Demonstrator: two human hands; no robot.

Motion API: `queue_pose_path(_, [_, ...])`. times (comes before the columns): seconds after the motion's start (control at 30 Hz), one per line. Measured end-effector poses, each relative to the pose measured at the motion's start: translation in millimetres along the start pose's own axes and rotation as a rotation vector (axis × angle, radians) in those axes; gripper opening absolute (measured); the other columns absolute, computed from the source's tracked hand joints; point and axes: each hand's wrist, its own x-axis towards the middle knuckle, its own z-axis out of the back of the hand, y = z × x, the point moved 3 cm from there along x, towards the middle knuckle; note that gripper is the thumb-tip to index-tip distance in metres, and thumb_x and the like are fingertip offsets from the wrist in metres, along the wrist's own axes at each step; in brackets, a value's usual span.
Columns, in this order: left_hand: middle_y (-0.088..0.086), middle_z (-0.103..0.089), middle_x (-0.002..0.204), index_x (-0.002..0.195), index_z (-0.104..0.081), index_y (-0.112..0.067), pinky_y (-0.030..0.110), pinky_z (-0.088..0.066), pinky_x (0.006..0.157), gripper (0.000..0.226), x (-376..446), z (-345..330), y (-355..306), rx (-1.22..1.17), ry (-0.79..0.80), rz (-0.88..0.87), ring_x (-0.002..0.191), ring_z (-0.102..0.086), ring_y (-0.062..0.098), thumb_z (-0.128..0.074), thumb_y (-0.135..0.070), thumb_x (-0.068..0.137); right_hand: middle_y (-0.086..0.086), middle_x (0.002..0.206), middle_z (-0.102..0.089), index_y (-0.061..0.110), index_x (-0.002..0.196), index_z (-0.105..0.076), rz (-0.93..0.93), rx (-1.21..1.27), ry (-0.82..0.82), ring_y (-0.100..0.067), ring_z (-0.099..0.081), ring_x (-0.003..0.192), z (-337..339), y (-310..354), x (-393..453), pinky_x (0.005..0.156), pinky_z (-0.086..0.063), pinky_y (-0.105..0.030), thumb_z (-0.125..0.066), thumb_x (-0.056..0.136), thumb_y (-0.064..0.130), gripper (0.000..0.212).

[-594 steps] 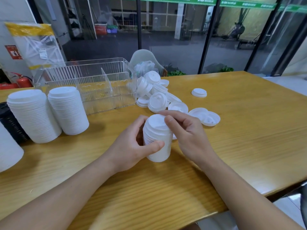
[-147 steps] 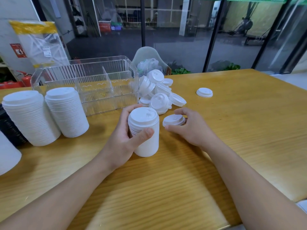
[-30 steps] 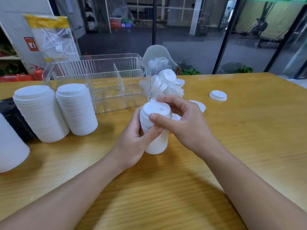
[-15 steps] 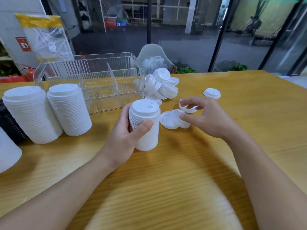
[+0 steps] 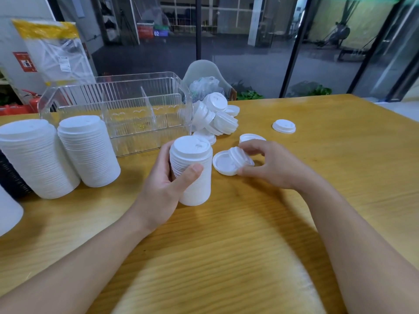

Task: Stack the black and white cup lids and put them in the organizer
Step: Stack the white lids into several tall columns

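My left hand [image 5: 166, 186] grips a tall stack of white lids [image 5: 192, 172] standing on the wooden table [image 5: 249, 234]. Just right of it my right hand [image 5: 272, 165] pinches a tilted white lid [image 5: 239, 156] that lies partly on an upturned lid [image 5: 221, 163]. More loose white lids [image 5: 215, 120] are heaped behind, against the clear organizer [image 5: 118, 109], whose compartments hold nothing. A single lid [image 5: 283, 126] lies apart at the right. Two bigger white stacks [image 5: 88, 150] stand at the left.
A black stack [image 5: 10, 180] shows at the far left edge, partly hidden by the white stacks. A chair back [image 5: 205, 72] with a plastic bag stands behind the table. Bare wood stretches across the near side and the right.
My right hand has come off the top of the held stack, moved right to the loose lids, and now pinches one of them. My left hand keeps its grip on the stack.
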Motion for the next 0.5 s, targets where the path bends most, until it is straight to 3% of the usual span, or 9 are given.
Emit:
queue_pose_path(0.17, [-0.010,-0.071,0.139,0.151,-0.051,-0.030,0.020,-0.054,0.099,0.060,0.3,0.5,0.6,0.011,0.010,0.002,0.130,-0.067,0.011,-0.075,-0.036,0.096,0.024,0.125,-0.074,0.034,0.133,-0.073,0.061,0.098,-0.067,0.005,-0.065,0.120,9.3,14.5,-5.8,0.112,-0.051,-0.036,-0.092,0.084,0.042,0.053])
queue_pose_path(0.27, [-0.011,-0.071,0.139,0.152,-0.051,-0.027,0.019,-0.053,0.098,0.059,-0.5,-1.8,0.2,0.012,0.054,0.013,0.129,-0.067,0.008,-0.072,-0.032,0.097,0.008,0.128,-0.077,0.023,0.132,-0.075,0.210,0.385,-0.106,-0.013,-0.070,0.123,15.7,41.4,-14.9,0.110,-0.055,-0.043,-0.080,0.099,0.023,0.033])
queue_pose_path(0.37, [-0.008,-0.070,0.138,0.153,-0.049,-0.021,0.022,-0.054,0.097,0.058,-2.4,-6.2,0.1,0.041,0.141,0.023,0.125,-0.067,0.009,-0.068,-0.028,0.099,-0.003,0.140,-0.072,0.011,0.140,-0.069,0.366,0.528,-0.075,-0.026,-0.065,0.134,8.8,65.9,-22.7,0.111,-0.054,-0.046,-0.068,0.106,0.015,0.035])
queue_pose_path(0.5, [0.000,-0.065,0.147,0.157,-0.046,-0.020,0.026,-0.053,0.103,0.057,-2.9,-7.7,0.9,0.053,0.210,0.007,0.133,-0.064,0.016,-0.064,-0.024,0.103,-0.009,0.143,-0.069,0.008,0.146,-0.064,0.415,0.552,0.048,-0.030,-0.063,0.137,-5.0,76.4,-24.9,0.112,-0.052,-0.054,-0.067,0.105,0.010,0.041])
